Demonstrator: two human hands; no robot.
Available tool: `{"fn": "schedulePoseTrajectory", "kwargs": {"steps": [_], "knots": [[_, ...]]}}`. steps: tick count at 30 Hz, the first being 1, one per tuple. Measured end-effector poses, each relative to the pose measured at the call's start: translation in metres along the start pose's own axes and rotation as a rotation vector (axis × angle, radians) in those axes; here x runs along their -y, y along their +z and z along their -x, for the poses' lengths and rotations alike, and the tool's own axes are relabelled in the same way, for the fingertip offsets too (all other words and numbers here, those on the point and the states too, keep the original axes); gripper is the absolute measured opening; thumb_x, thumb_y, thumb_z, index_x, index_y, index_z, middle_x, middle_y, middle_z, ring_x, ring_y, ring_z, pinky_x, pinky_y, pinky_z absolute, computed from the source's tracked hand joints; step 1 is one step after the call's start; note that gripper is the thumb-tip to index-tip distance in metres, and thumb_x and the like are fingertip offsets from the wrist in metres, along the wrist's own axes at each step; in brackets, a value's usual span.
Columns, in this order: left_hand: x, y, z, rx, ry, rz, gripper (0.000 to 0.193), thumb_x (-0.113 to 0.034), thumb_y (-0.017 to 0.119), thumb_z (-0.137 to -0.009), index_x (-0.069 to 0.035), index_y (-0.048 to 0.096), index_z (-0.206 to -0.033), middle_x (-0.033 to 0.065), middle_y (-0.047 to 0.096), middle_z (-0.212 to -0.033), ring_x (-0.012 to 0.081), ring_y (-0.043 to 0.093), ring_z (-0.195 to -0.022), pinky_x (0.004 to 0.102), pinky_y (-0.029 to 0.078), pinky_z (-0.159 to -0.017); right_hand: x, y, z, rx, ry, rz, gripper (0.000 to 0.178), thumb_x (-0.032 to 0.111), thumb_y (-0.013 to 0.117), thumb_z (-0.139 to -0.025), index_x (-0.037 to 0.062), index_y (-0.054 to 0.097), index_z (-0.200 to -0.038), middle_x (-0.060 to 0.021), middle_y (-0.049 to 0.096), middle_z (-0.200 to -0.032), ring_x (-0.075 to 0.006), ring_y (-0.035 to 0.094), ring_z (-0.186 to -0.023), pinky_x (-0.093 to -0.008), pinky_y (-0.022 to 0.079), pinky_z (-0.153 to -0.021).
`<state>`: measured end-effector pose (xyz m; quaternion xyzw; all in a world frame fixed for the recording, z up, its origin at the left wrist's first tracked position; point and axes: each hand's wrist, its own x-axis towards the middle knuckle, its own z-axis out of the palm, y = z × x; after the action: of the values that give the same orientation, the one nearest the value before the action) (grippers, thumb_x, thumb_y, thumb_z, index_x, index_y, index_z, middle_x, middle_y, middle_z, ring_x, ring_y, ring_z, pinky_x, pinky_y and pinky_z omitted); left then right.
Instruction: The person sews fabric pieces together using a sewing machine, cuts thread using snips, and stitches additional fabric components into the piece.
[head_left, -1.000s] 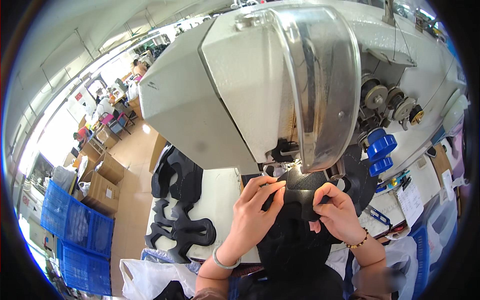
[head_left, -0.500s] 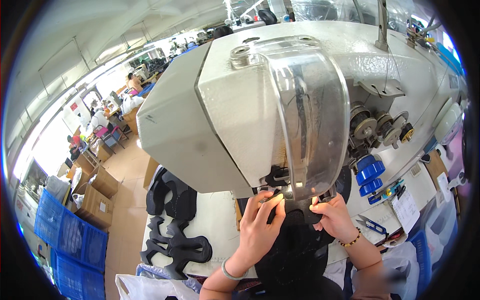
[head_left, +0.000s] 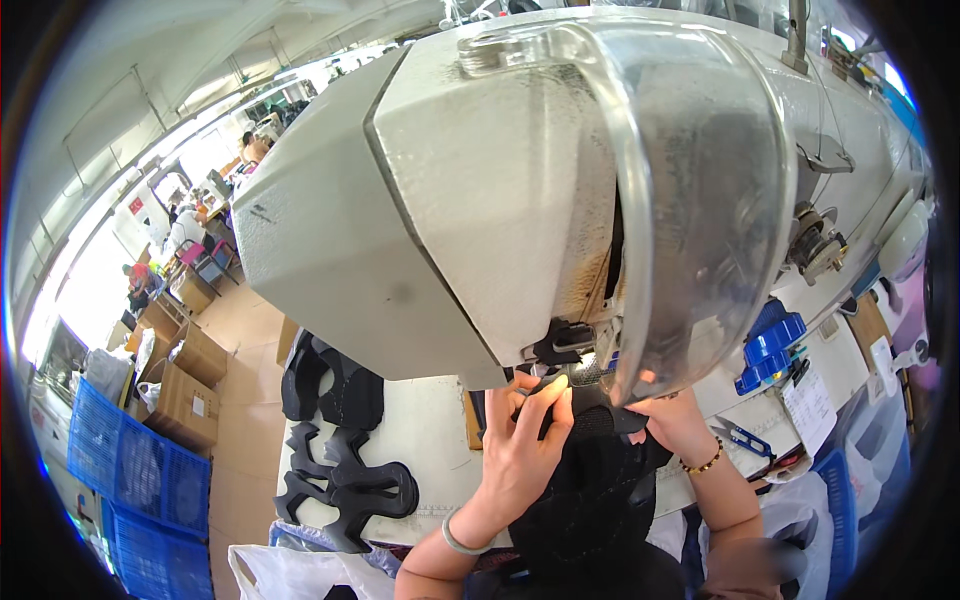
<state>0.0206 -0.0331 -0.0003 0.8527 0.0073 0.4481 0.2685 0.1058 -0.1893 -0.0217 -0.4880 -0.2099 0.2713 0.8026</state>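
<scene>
Big workshop behind, and the sewing machine [head_left: 520, 200] is looming closer now, both hands, left [head_left: 520, 450] and right [head_left: 675, 425], pinching the black fabric piece [head_left: 590, 490] right under its needle area, so stitching looks about underway.

1. Sewing machine [head_left: 430, 200]: off-white/cream body, grimy grey smudges; guard [head_left: 720, 200] clear plastic.
2. Fabric piece [head_left: 590, 480]: black, mesh-like texture near top.
3. Cut shapes [head_left: 340, 480] on table [head_left: 430, 440]: black; table white.
4. Crates [head_left: 130, 470]: blue, grid pattern.
5. Boxes [head_left: 185, 400]: brown cardboard.
6. Right hand [head_left: 680, 425]: gold-tone bead bracelet. Left hand [head_left: 525, 450]: silver bangle.
7. Snips [head_left: 745, 440]: blue handles.
</scene>
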Motion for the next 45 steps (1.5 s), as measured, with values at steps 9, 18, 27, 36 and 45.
{"fn": "schedulePoseTrajectory", "kwargs": {"steps": [9,18,27,36,45], "knots": [[0.011,0.002,0.002,-0.047,0.190,-0.067,0.025,0.001,0.072,-0.069,-0.004,0.064,-0.092,0.0114,0.053,-0.094,0.0202,0.054,-0.073,0.0297,0.044,-0.058,-0.001,0.002,0.008,-0.137,0.026,0.239,0.033,0.004,0.066,-0.077,-0.0008,0.055,-0.108,-0.0065,0.063,-0.091,-0.0044,0.055,-0.055,-0.0147,0.036,-0.035],[0.016,0.008,-0.002,0.000,0.151,-0.065,0.020,0.000,0.069,-0.070,-0.004,0.064,-0.089,0.0133,0.055,-0.086,0.0267,0.053,-0.075,0.0358,0.043,-0.062,-0.045,-0.034,-0.006,0.001,-0.077,-0.267,0.020,0.012,0.054,-0.091,0.0065,0.051,-0.110,-0.0016,0.058,-0.087,-0.0100,0.057,-0.069,-0.0225,0.048,-0.054],[0.025,0.000,-0.003,0.002,0.066,-0.093,0.019,-0.006,0.069,-0.073,-0.004,0.063,-0.090,0.0135,0.057,-0.085,0.0297,0.054,-0.082,0.0377,0.044,-0.073,-0.032,-0.015,-0.002,-0.032,-0.168,-0.136,0.022,0.013,0.060,-0.088,0.0119,0.054,-0.109,-0.0007,0.058,-0.105,-0.0123,0.057,-0.098,-0.0284,0.049,-0.079],[0.012,-0.017,0.002,0.275,0.429,-0.189,0.037,-0.003,0.065,-0.062,-0.004,0.065,-0.100,0.0114,0.058,-0.107,0.0280,0.055,-0.104,0.0425,0.043,-0.093,-0.032,0.078,0.022,-0.369,-0.133,-0.261,0.015,0.006,0.053,-0.091,0.0104,0.040,-0.099,0.0009,0.048,-0.070,-0.0027,0.037,-0.045,-0.0174,0.026,-0.038],[0.032,-0.028,-0.011,0.267,0.485,-0.086,0.053,-0.001,0.061,-0.055,-0.006,0.065,-0.107,0.0024,0.060,-0.107,0.0206,0.058,-0.104,0.0327,0.049,-0.092,0.042,0.059,0.077,0.216,-0.199,0.548,0.026,0.006,0.060,-0.085,0.0057,0.051,-0.109,-0.0139,0.059,-0.088,-0.0197,0.058,-0.064,-0.0267,0.046,-0.056]]}}
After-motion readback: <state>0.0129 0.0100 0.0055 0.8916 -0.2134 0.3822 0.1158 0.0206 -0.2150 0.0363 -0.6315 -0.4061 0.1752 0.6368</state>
